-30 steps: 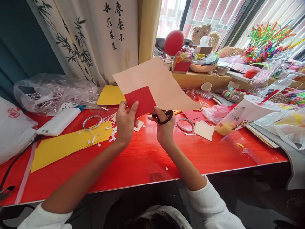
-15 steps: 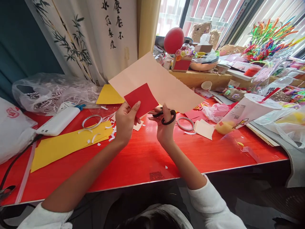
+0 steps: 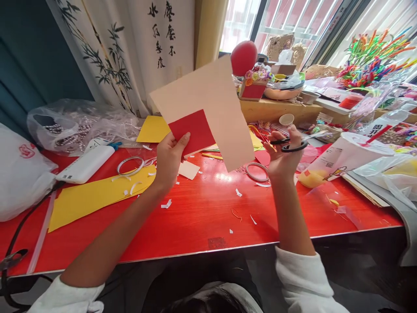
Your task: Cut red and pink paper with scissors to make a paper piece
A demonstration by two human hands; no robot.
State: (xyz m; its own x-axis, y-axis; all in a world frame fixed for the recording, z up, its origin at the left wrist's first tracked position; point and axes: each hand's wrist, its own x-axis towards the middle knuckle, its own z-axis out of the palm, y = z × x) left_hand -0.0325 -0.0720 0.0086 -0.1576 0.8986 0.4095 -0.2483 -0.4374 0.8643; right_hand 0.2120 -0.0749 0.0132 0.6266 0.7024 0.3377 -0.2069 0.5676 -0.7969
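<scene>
My left hand (image 3: pixel 171 158) pinches a red paper square (image 3: pixel 194 131) together with a large peach paper sheet (image 3: pixel 203 98) behind it, both raised over the table. The peach sheet's right edge slants down to a narrow lower corner. Off to the right and apart from the paper, my right hand (image 3: pixel 283 156) holds black-handled scissors (image 3: pixel 295 146), with fingers through the loops. Their blades point away to the right and are partly blurred. Beneath the papers, a small peach paper piece (image 3: pixel 189 170) lies on the red table (image 3: pixel 202 217).
Yellow paper strips (image 3: pixel 97 200), a white power bank (image 3: pixel 86 165) and tape rolls (image 3: pixel 257 171) lie on the table among white scraps. A tilted drink cup (image 3: pixel 342 158) stands at right. Plastic bags (image 3: pixel 19 174) sit at left; a craft-covered ledge (image 3: pixel 260 111) runs behind.
My right hand and the scissors have moved right, away from the papers. The peach sheet has turned, its right corner now hanging lower. My left hand keeps its pinch.
</scene>
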